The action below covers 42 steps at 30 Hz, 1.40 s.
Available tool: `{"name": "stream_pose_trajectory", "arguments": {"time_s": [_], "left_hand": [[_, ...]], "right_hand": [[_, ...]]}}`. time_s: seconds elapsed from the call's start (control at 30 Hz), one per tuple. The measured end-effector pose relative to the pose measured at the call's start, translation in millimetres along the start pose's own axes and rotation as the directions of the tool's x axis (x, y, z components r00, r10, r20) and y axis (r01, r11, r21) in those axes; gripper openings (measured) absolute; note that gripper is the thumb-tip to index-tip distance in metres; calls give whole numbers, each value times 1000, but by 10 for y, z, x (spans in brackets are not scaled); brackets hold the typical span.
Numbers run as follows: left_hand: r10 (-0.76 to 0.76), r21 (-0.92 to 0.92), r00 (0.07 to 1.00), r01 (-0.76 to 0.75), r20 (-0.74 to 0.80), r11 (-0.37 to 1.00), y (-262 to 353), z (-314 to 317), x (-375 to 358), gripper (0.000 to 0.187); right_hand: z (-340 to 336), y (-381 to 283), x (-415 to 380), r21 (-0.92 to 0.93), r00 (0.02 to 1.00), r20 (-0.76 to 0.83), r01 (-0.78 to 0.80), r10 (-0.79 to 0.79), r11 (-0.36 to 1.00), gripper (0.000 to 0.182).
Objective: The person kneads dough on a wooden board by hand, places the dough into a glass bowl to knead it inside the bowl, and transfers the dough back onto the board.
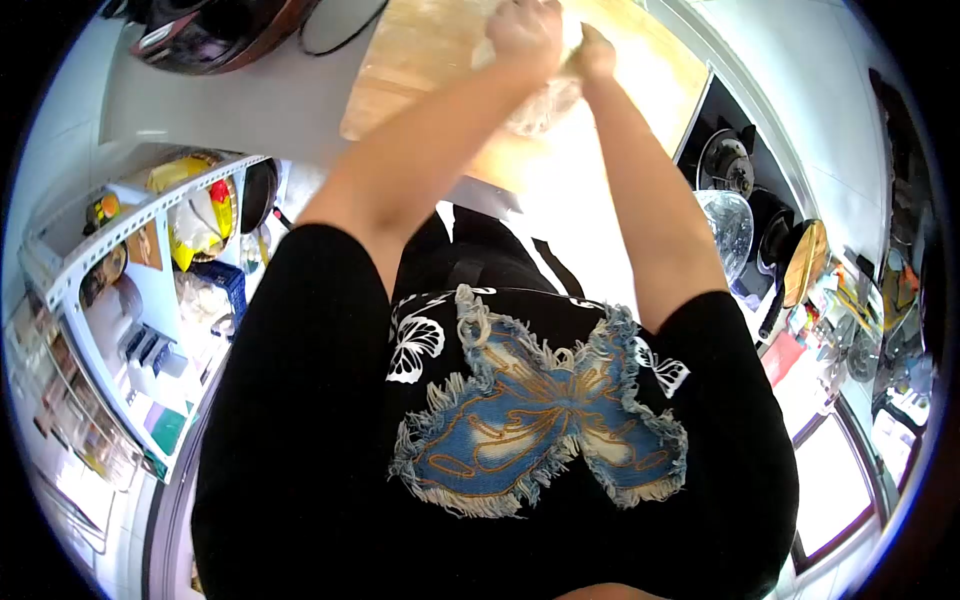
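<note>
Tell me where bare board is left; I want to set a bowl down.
Bare wooden board lies left of the left hand, toward the dark pot. Both hands, right hand included, crowd the pale dough. The stove side is cluttered.

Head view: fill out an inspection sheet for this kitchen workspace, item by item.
Surface: wooden board on a pale counter.
Job's things: pale lump, partly hidden by the hands.
Clutter: dark pot beside the board.
Grippers: left hand and right hand pressed together on the lump.
Cables: nothing seen.
Surroundings: white shelf rack with packets; stove; glass lid; pan.
</note>
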<state>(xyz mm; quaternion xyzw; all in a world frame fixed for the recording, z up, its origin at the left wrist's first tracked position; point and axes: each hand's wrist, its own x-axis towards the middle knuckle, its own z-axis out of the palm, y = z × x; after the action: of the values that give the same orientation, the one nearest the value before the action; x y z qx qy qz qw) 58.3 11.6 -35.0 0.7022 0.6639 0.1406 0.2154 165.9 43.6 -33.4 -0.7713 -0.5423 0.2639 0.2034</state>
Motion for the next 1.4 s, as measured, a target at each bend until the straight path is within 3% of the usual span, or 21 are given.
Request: {"name": "stream_pose_trajectory", "arguments": {"time_s": [0.07,0.13,0.17,0.2,0.23,0.27,0.4,0.53,0.6,0.7,0.8,0.93,1.0,1.1,1.17,1.2,1.27,1.3,1.33,1.37,1.4], "left_hand": [[-12,-130,999,6,-41,991,60,-173,-249,54],[52,-125,992,-66,-118,990,266,-441,-1134,56],[113,-45,975,-124,-190,991,299,-558,-1441,58],[174,42,950,-169,-259,985,332,-676,-1750,60],[96,-89,992,-102,-77,991,280,-816,-1908,68],[85,-230,986,-51,141,972,179,-573,-1284,77],[94,-197,992,-109,-82,974,-264,-243,-1267,104],[58,-325,998,-62,-20,944,-508,3,-1226,112],[-137,-282,980,174,145,944,-465,-48,-1108,111],[-254,-218,951,290,177,932,-436,-202,-839,108],[-353,-117,895,395,271,911,-464,-375,-544,105],[-379,-57,895,402,234,914,-515,-363,-78,93],[-362,4,894,374,263,927,-552,-289,161,51],[-401,18,860,417,315,909,-606,-230,447,60],[-371,36,864,382,340,923,-528,-211,495,51],[-351,76,893,343,282,936,-351,-311,445,50],[-266,144,962,255,63,956,32,-306,84,54],[-182,178,977,201,-115,963,186,-242,-151,61],[-146,105,987,152,-59,983,331,-372,-425,68],[-108,28,994,108,-7,994,455,-509,-690,76],[-96,-86,995,95,-6,992,464,-535,-929,83]], "right_hand": [[-436,-139,-233,404,940,331,-215,77,889,43],[-719,-219,-639,450,857,502,-374,116,811,45],[-713,-188,-770,325,857,493,-341,149,882,44],[-552,74,-961,47,898,432,71,-85,996,40],[-389,344,-1146,-298,885,344,420,-314,857,37],[-286,436,-735,-369,925,277,352,-260,860,35],[-97,308,-1350,-375,876,-141,385,-462,843,32],[36,280,-1316,-415,858,-98,426,-505,804,40],[297,513,-955,-403,857,-69,445,-512,800,38],[417,420,-564,-421,856,-9,466,-518,778,36],[552,244,-276,-497,879,17,421,-477,759,39],[615,35,98,-505,896,9,388,-444,771,43],[578,-97,253,-479,909,10,371,-418,795,45],[483,-212,381,-404,945,52,316,-323,859,48],[350,-231,491,-251,960,135,274,-247,928,50],[257,-226,552,-58,955,213,223,-206,973,52],[167,-55,601,400,902,422,-92,-95,912,54],[53,-98,488,378,867,498,-249,31,892,53],[-184,-247,184,85,904,421,-117,71,990,48],[-454,-409,-195,-231,939,334,1,79,973,43],[-556,-123,-415,-120,955,289,101,-62,988,39]]}}
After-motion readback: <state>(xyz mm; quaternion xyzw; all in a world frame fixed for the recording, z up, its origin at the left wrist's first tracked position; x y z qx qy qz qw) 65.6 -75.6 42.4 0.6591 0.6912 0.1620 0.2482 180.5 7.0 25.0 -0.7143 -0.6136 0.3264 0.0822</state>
